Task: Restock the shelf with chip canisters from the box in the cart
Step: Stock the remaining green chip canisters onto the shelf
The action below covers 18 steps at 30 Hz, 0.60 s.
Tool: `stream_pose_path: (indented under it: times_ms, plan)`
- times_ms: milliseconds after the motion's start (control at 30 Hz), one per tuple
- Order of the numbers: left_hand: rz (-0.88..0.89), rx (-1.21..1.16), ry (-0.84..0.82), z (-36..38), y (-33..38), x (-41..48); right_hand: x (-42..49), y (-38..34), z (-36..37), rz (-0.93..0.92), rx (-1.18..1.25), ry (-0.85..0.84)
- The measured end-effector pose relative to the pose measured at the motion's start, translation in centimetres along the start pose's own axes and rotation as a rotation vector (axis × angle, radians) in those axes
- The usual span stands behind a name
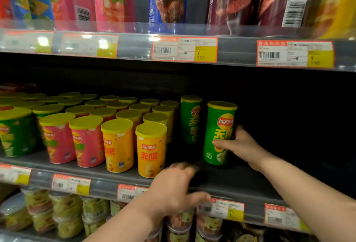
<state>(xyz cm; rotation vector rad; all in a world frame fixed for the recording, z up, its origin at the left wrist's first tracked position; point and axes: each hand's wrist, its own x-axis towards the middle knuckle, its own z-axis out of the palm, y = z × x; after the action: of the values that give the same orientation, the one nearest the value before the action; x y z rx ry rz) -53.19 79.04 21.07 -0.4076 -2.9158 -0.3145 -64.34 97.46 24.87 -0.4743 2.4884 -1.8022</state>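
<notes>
**Green canister [219,126] held upright on the middle shelf [240,180], right of the stocked rows.**

The right hand [240,145] clasped it around the lower half, thumb across the front. The left hand [173,186], blurred, hovered at the shelf lip with loosely curled fingers, apparently empty. The canister was judged light and rigid, glossy enough to slip and crushable if squeezed, so a mid-body grasp suits it. The dark, flat shelf had open room beside a second green canister [190,120] and the yellow canisters [151,151]. Box and cart were out of view.
</notes>
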Motion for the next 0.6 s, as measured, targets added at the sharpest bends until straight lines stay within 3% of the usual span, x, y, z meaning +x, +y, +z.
stream_pose_path:
  times_ms: [133, 367, 600]
  plan:
    - [0.066, 0.221, -0.115, 0.6, -0.5, 0.1, 2.6, 1.0, 1.0, 0.058, -0.054, 0.134]
    - [0.064, 0.212, -0.117, 0.6, -0.6, 0.1, 6.2, 1.9, 1.5, 0.123, -0.097, 0.191]
    - [0.042, 0.210, -0.149, 0.4, -0.3, 0.3, 6.8, 2.5, 1.7, 0.165, -0.161, 0.134]
